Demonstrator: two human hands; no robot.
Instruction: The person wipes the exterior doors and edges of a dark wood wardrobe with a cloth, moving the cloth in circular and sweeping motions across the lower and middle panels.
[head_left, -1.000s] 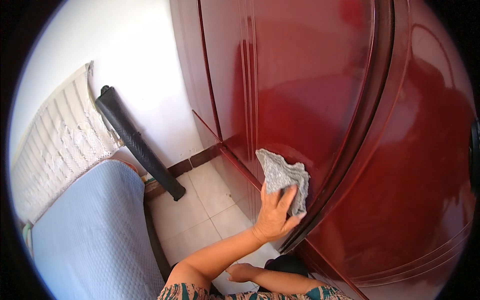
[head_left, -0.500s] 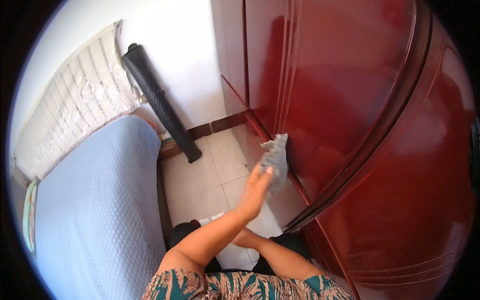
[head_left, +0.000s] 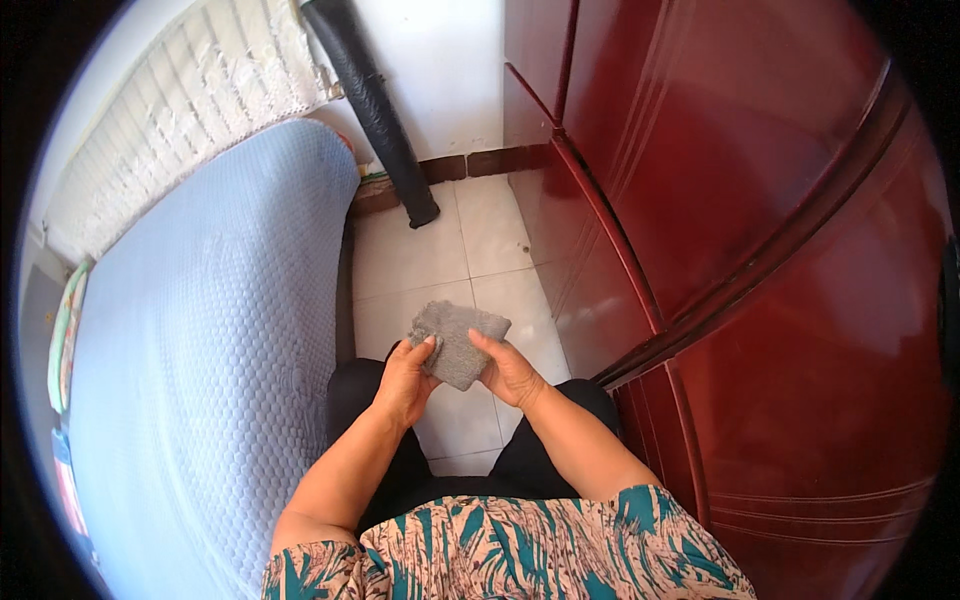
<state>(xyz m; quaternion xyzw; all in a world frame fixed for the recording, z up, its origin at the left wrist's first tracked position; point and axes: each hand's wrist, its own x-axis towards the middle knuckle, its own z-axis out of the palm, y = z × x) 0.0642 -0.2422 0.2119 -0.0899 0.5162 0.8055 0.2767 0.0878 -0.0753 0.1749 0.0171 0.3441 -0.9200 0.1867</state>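
Observation:
A grey cloth (head_left: 462, 345), folded into a thick pad, is held between both hands above the tiled floor. My left hand (head_left: 405, 380) grips its left edge, thumb on top and the other fingers underneath. On the opposite edge my right hand (head_left: 508, 370) pinches it the same way, with its thumb lying over the cloth. The fingers below the cloth are mostly hidden. My knees, in black trousers, are bent on either side beneath my forearms.
A glossy dark red wardrobe (head_left: 740, 200) fills the right side. At the left stands a bed with a pale blue quilted cover (head_left: 230, 330) and a lace-draped headboard (head_left: 215, 120). A long black tube-shaped case (head_left: 385, 125) leans against the white wall, above floor tiles (head_left: 415, 270).
The cloth has come away from the wardrobe front, down and left to above my lap. My right hand has joined my left on it. My view has tilted downward.

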